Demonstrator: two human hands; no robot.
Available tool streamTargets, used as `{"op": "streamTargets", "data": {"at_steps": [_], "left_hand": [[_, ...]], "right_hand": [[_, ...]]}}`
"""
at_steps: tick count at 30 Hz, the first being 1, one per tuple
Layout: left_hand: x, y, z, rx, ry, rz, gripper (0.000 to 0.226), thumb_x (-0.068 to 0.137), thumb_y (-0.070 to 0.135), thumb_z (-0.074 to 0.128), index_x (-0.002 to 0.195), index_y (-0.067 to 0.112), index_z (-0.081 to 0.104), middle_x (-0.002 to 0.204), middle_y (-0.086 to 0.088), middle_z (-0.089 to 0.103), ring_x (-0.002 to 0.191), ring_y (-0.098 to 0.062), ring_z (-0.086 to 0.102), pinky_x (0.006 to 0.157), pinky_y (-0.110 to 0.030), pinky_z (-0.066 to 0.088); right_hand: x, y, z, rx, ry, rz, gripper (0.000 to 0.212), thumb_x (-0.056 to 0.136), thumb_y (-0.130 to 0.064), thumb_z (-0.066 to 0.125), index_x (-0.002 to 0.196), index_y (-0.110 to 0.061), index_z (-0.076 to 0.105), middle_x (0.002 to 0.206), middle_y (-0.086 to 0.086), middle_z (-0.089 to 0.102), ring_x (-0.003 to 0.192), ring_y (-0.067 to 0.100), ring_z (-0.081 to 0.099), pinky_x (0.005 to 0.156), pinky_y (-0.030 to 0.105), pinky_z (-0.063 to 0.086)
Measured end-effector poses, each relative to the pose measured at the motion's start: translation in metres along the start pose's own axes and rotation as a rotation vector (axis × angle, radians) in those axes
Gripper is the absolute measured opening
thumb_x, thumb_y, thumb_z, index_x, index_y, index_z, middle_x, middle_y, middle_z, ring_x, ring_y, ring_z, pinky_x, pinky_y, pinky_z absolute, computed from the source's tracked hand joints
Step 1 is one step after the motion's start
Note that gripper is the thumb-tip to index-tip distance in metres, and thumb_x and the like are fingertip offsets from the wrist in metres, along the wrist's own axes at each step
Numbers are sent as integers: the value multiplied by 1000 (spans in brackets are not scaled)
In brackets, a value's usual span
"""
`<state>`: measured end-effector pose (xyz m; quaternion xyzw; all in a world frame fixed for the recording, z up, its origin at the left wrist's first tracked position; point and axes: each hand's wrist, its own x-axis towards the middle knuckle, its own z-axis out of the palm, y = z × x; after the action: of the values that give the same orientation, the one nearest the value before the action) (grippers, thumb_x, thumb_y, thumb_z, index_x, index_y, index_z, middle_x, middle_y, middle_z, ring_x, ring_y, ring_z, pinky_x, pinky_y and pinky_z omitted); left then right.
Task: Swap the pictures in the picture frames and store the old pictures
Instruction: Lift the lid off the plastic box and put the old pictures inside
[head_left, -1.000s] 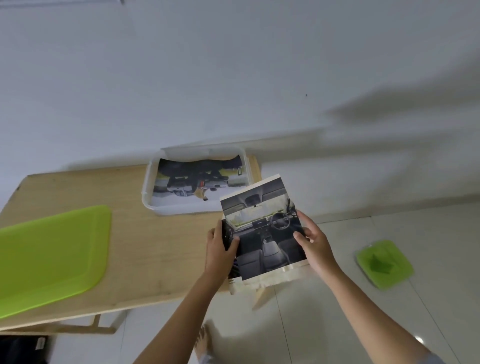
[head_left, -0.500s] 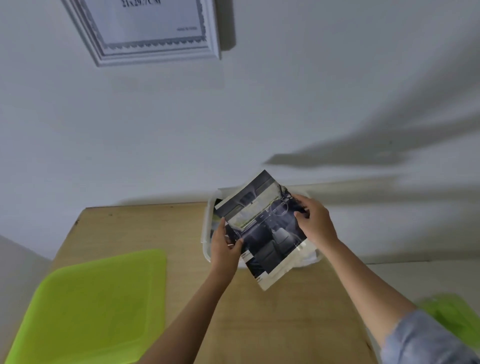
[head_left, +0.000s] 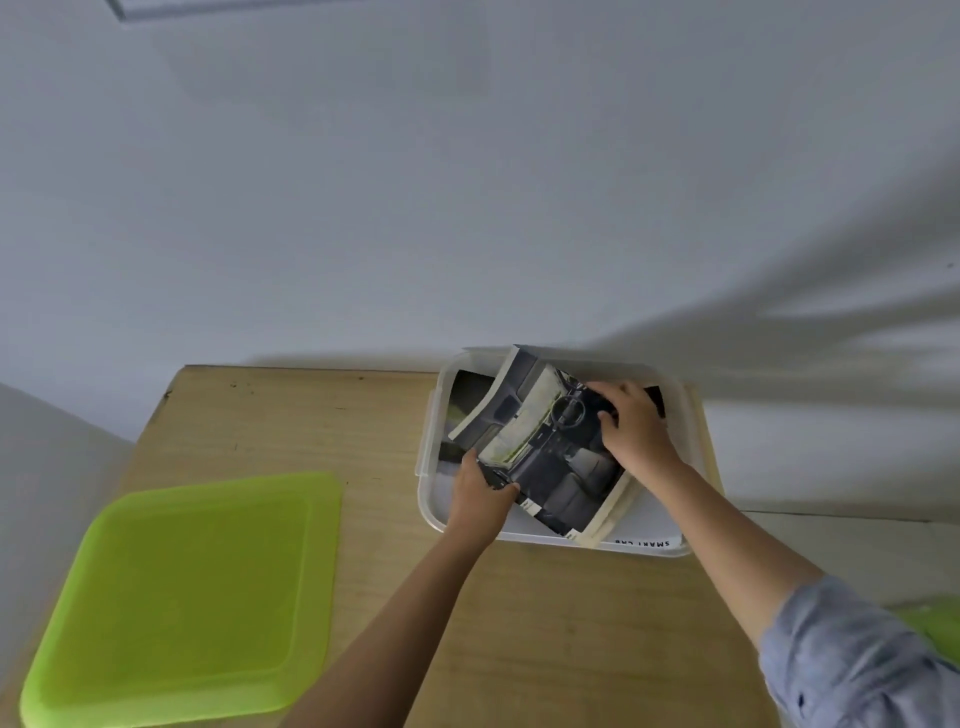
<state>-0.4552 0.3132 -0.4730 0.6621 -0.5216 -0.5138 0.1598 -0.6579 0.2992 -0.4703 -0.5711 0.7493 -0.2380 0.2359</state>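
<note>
A printed picture of a car interior (head_left: 545, 447) hangs tilted over a clear plastic storage box (head_left: 431, 483) at the table's far right. My left hand (head_left: 480, 491) pinches its near left edge, thumb on top. My right hand (head_left: 631, 428) grips its far right side, fingers curled over the print. Another dark picture (head_left: 467, 397) lies in the box underneath, mostly covered. The lower edge of a white picture frame (head_left: 171, 6) shows on the wall at top left.
A lime-green lid (head_left: 192, 597) lies on the wooden table (head_left: 322, 421) at near left. A second green object (head_left: 935, 629) shows on the floor at the right edge. The white wall stands directly behind the table.
Both hands have carried the car picture forward and down from in front of the table into the mouth of the clear box. The view has shifted closer over the table.
</note>
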Motion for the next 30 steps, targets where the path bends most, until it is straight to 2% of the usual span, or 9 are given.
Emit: {"op": "streamTargets", "data": {"at_steps": [3, 5, 7, 10, 12, 15, 21, 26, 30], "left_hand": [[2, 4, 1, 183, 69, -22, 46, 87, 20, 61, 126, 7, 40, 134, -9, 26, 100, -20, 43, 86, -23, 35], [5, 1, 1, 267, 136, 75, 42, 86, 19, 61, 121, 6, 42, 138, -10, 20, 111, -24, 41, 91, -26, 37], [12, -2, 1, 315, 164, 213, 44, 86, 16, 59, 126, 9, 42, 141, -8, 19, 126, -25, 35, 101, -30, 37], [28, 3, 1, 480, 84, 371, 58, 90, 25, 56, 142, 16, 31, 151, -2, 16, 140, -23, 19, 112, -37, 28], [41, 6, 3, 688, -35, 448, 68, 92, 36, 51, 148, 21, 16, 157, 1, 2, 145, -20, -1, 116, -38, 14], [51, 6, 6, 904, -195, 427, 75, 92, 49, 44, 149, 26, 2, 157, 0, -12, 143, -20, -15, 116, -41, 3], [51, 1, 7, 1003, -227, 426, 76, 91, 53, 42, 149, 26, 0, 157, -1, -14, 143, -23, -16, 116, -43, 4], [57, 6, 7, 986, -246, 425, 76, 90, 51, 46, 149, 26, 4, 157, -1, -11, 144, -23, -13, 116, -42, 3], [53, 13, -4, 916, -253, 459, 72, 92, 47, 47, 149, 22, 11, 158, -3, -5, 145, -22, -9, 116, -42, 7]], "right_hand": [[5, 12, 8, -40, -53, -42, 43, 88, 2, 49, 129, -9, 51, 109, 12, 50, 112, 26, 42, 92, 23, 30], [7, 14, 9, -61, -41, -75, 44, 87, 1, 51, 130, -9, 50, 111, 11, 51, 112, 26, 41, 94, 25, 34], [4, 11, 9, -111, -5, -88, 48, 86, -5, 55, 133, -11, 47, 119, 10, 50, 118, 26, 40, 98, 32, 38], [-14, 5, 14, -254, -36, -62, 57, 88, -27, 56, 140, -16, 36, 135, 8, 40, 129, 25, 32, 108, 37, 33], [-30, 5, 21, -347, -142, 5, 69, 87, -45, 53, 145, -21, 23, 147, 8, 26, 137, 28, 20, 113, 42, 25], [-42, 11, 29, -397, -270, 121, 82, 83, -59, 51, 146, -23, 12, 154, 9, 7, 141, 33, 6, 115, 46, 18], [-46, 13, 32, -395, -282, 148, 86, 80, -58, 56, 145, -22, 13, 154, 10, 5, 141, 34, 5, 115, 46, 20], [-44, 10, 31, -385, -261, 164, 86, 78, -58, 59, 144, -21, 16, 152, 10, 9, 140, 32, 9, 113, 44, 24], [-41, -4, 24, -310, -273, 247, 86, 77, -52, 64, 143, -20, 19, 152, 8, 12, 140, 29, 10, 112, 43, 28]]}}
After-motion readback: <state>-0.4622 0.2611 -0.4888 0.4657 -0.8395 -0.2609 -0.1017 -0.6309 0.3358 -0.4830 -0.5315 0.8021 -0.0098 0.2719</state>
